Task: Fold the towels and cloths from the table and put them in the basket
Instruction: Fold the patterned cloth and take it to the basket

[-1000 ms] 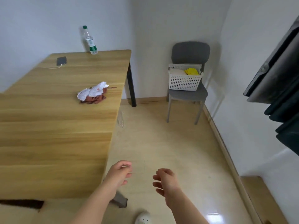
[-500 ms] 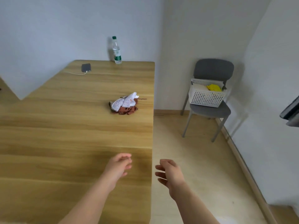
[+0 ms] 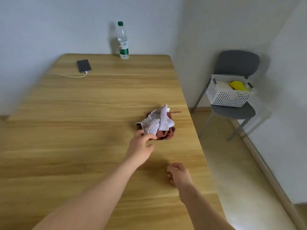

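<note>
A crumpled white dotted cloth (image 3: 158,124) lies on top of a reddish-brown cloth (image 3: 166,134) near the right edge of the wooden table (image 3: 83,130). My left hand (image 3: 141,146) is stretched out to this pile, its fingertips touching the near edge of the white cloth. Closer to me, my right hand (image 3: 178,174) hovers over the table with loosely curled fingers and holds nothing. The white perforated basket (image 3: 229,97) sits on a grey chair (image 3: 235,63) to the right of the table, with a yellow cloth (image 3: 238,85) and a white cloth inside.
A phone (image 3: 83,65) on a white charging cable and a water bottle (image 3: 123,41) stand at the table's far end by the wall. Open floor lies between the table's right edge and the chair.
The view has swung left and moved closer to the table. My left hand has reached forward from near my body to the cloth pile. My right hand stays low and curled.
</note>
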Tool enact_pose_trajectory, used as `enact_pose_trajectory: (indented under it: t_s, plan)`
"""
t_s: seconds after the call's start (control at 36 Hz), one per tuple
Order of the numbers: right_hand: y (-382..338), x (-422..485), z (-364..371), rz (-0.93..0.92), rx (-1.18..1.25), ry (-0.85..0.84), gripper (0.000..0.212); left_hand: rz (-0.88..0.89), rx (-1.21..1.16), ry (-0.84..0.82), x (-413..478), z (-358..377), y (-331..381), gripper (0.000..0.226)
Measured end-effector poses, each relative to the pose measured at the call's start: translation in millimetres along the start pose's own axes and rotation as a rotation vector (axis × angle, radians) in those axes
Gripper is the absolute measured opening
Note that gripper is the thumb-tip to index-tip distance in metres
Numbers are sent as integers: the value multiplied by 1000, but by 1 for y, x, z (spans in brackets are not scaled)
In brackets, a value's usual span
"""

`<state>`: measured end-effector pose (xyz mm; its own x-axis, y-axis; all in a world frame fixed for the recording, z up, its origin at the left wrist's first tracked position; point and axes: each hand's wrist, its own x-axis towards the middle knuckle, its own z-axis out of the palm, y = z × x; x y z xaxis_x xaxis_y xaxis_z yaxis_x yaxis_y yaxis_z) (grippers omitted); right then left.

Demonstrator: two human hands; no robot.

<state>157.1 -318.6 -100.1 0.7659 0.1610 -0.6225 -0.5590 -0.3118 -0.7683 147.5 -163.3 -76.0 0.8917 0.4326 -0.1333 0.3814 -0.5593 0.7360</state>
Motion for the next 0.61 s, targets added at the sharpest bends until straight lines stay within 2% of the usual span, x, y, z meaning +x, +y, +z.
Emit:
enact_pose_trajectory:
  t_s: [0.08, 0.19, 0.28, 0.42, 0.5, 0.61]
  plan:
    - [4, 3, 1, 9, 5, 40, 9, 45, 49, -110, 27, 4, 6, 28]
    - [3, 2, -3, 15, 60, 36, 13, -65, 149, -186, 46, 6, 10, 27]
    - [4, -4, -10, 24, 120, 31, 12, -96, 69, -97, 44, 1, 17, 30]
    - [1, -21, -24, 2, 147, 50, 11, 77, -372, 211, 14, -30, 43, 21]
    - [-11, -39, -33, -65, 177, 32, 11, 114, -534, 377, -15, -55, 68, 25]
    - [-34, -71, -42, -245, 246, 14, 14, 174, -537, 355, -58, -77, 97, 18]
